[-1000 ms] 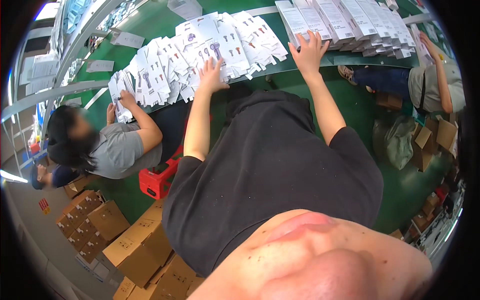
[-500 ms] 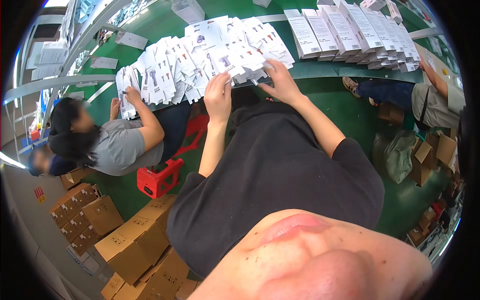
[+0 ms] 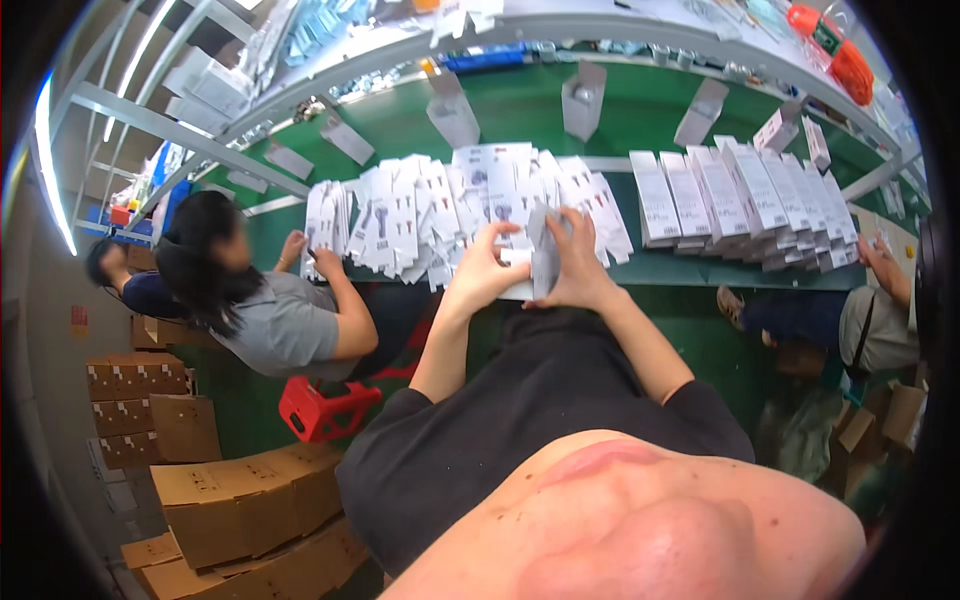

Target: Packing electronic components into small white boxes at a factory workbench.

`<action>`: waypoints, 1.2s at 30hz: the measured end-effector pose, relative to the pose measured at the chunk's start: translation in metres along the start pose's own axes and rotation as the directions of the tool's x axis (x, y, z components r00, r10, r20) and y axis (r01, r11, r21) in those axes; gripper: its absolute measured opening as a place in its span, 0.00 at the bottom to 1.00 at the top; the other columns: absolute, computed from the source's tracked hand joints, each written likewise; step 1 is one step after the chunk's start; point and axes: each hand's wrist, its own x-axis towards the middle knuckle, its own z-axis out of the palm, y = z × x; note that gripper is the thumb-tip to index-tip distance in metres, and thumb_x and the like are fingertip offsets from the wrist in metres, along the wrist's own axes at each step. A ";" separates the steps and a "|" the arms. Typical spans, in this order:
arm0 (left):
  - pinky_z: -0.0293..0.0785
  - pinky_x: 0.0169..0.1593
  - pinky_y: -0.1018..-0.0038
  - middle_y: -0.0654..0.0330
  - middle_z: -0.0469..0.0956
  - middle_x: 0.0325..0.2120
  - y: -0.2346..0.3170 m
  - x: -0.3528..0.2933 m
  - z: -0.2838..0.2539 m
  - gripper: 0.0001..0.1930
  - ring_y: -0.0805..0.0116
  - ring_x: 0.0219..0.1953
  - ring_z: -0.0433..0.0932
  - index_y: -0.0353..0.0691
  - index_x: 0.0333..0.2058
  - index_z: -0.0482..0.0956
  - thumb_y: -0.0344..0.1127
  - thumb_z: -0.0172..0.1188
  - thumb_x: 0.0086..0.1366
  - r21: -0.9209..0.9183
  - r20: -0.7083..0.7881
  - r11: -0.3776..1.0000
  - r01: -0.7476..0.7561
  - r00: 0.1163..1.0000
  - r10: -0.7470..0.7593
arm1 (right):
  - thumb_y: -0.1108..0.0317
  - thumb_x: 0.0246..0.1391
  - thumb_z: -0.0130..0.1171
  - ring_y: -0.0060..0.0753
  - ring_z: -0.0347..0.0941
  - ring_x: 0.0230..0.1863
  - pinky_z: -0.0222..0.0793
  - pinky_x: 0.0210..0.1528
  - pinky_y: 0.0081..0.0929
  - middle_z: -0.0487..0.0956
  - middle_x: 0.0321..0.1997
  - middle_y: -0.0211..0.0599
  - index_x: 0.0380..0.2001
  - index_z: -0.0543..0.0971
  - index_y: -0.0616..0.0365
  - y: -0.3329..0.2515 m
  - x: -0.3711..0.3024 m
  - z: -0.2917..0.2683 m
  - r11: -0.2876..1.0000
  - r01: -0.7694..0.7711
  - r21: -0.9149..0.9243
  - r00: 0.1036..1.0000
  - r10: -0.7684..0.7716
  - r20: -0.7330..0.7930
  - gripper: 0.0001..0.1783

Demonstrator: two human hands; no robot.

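A small white carton (image 3: 543,250), partly opened out with a greyish side showing, is held upright at the table's near edge. My left hand (image 3: 482,268) grips its left side, thumb and fingers bent at a pale flap. Wrapped round the right side is my right hand (image 3: 582,268), its thumb low by the carton's bottom. Just beyond both hands spreads a heap of flat printed cartons (image 3: 400,205), white with pictures of small devices. To the right, white boxes (image 3: 740,195) lean in overlapping rows.
Single white boxes (image 3: 583,105) stand along the green table's far side, below a metal rail (image 3: 620,30). At left a person in grey (image 3: 280,310) handles flat cartons beside a red stool (image 3: 320,405). Brown cartons (image 3: 240,505) stack behind. Another person's arm (image 3: 885,270) shows at right.
The view has tilted up, showing more of the table's far side. A carton now stands opened out between my hands, which were lower at the heap's near edge before.
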 end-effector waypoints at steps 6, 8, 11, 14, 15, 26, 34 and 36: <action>0.77 0.40 0.73 0.49 0.81 0.39 -0.005 0.030 -0.015 0.26 0.63 0.36 0.79 0.31 0.50 0.76 0.34 0.65 0.52 0.213 0.128 0.977 0.007 0.991 -0.035 | 0.46 0.18 0.84 0.68 0.48 0.69 0.43 0.71 0.62 0.50 0.70 0.57 0.72 0.53 0.50 0.013 -0.002 -0.004 1.000 -0.010 -0.017 1.000 0.010 -0.005 0.75; 0.77 0.40 0.70 0.49 0.81 0.39 -0.007 0.038 -0.021 0.24 0.62 0.36 0.77 0.29 0.48 0.78 0.36 0.64 0.52 0.073 0.296 0.996 -0.045 0.955 0.021 | 0.47 0.17 0.84 0.67 0.48 0.70 0.46 0.71 0.59 0.50 0.72 0.56 0.72 0.53 0.49 0.008 0.002 -0.010 0.999 -0.025 -0.022 0.996 0.027 0.086 0.76; 0.77 0.40 0.71 0.50 0.82 0.40 -0.002 0.047 -0.017 0.24 0.60 0.36 0.79 0.31 0.48 0.79 0.36 0.64 0.51 0.190 0.334 0.981 -0.047 0.942 -0.020 | 0.48 0.18 0.83 0.66 0.47 0.71 0.45 0.71 0.60 0.48 0.73 0.56 0.72 0.54 0.50 0.013 0.005 -0.006 1.000 0.014 -0.021 0.997 -0.012 0.072 0.74; 0.77 0.39 0.71 0.50 0.83 0.41 0.000 0.057 -0.011 0.25 0.59 0.36 0.81 0.34 0.48 0.80 0.35 0.64 0.50 0.301 0.355 0.952 -0.056 0.933 -0.057 | 0.48 0.19 0.83 0.66 0.47 0.71 0.44 0.72 0.60 0.47 0.74 0.56 0.71 0.55 0.51 0.014 0.013 0.001 0.998 0.064 -0.021 0.996 -0.062 0.065 0.73; 0.77 0.39 0.71 0.51 0.83 0.41 -0.004 0.063 -0.009 0.25 0.58 0.36 0.81 0.34 0.49 0.80 0.35 0.64 0.50 0.400 0.316 0.914 -0.059 0.946 -0.078 | 0.49 0.20 0.83 0.65 0.48 0.71 0.46 0.71 0.59 0.49 0.73 0.56 0.72 0.54 0.51 0.013 0.019 0.005 0.996 0.075 -0.054 0.996 -0.072 0.061 0.73; 0.75 0.50 0.68 0.51 0.78 0.52 -0.027 0.056 -0.024 0.37 0.54 0.48 0.79 0.39 0.62 0.69 0.33 0.63 0.50 0.049 0.067 0.973 -0.226 0.973 0.223 | 0.59 0.26 0.82 0.52 0.64 0.66 0.61 0.65 0.44 0.64 0.69 0.52 0.71 0.55 0.52 0.023 0.018 0.003 0.846 -0.267 0.462 0.962 0.260 0.079 0.67; 0.67 0.62 0.62 0.49 0.65 0.66 -0.022 0.038 0.009 0.44 0.51 0.64 0.68 0.45 0.68 0.59 0.38 0.67 0.53 -0.430 0.173 0.803 -0.412 0.836 0.521 | 0.61 0.41 0.74 0.46 0.67 0.62 0.61 0.64 0.38 0.66 0.68 0.47 0.68 0.61 0.55 -0.027 0.035 -0.036 0.406 -0.139 0.903 0.966 0.255 0.035 0.51; 0.64 0.64 0.62 0.49 0.66 0.65 -0.020 0.043 0.016 0.39 0.52 0.64 0.66 0.43 0.67 0.61 0.36 0.64 0.56 -0.156 0.088 0.781 -0.604 0.779 0.620 | 0.62 0.50 0.67 0.45 0.66 0.62 0.60 0.64 0.37 0.65 0.68 0.47 0.67 0.62 0.56 -0.033 0.035 -0.037 0.419 -0.207 0.884 0.923 0.382 0.035 0.42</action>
